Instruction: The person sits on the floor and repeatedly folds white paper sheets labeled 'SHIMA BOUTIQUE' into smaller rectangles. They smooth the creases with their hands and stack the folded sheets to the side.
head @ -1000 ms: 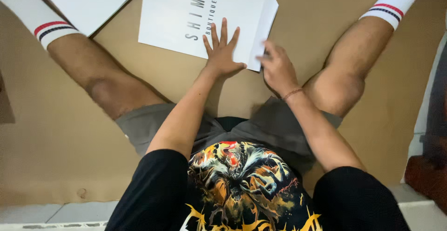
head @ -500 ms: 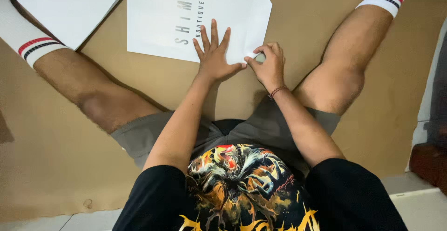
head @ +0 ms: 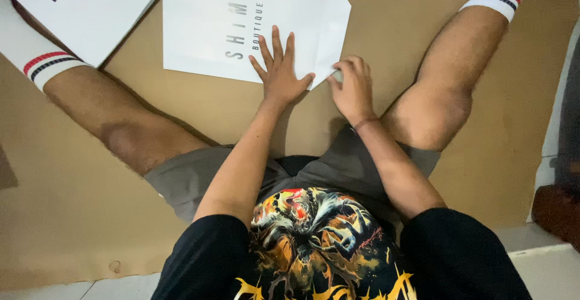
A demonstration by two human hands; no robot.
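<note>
A white paper sheet [head: 199,28] with dark printed letters lies flat on brown cardboard [head: 393,40] between my spread legs. My left hand [head: 281,73] presses flat on the sheet's near right part, fingers spread, holding nothing. My right hand [head: 351,87] sits just right of it, fingertips pinched on the sheet's near right corner. The sheet's far right corner looks folded or cut at a slant.
A second white printed sheet [head: 90,4] lies at the far left, partly over my left sock [head: 33,55]. My bare knees [head: 432,109] flank the hands. A pale tiled floor edge [head: 544,264] and a dark object [head: 559,209] are at the right.
My right hand has moved from the sheet's right edge in toward the near corner beside my left hand. The left hand stays flat on the sheet. The view has shifted slightly.
</note>
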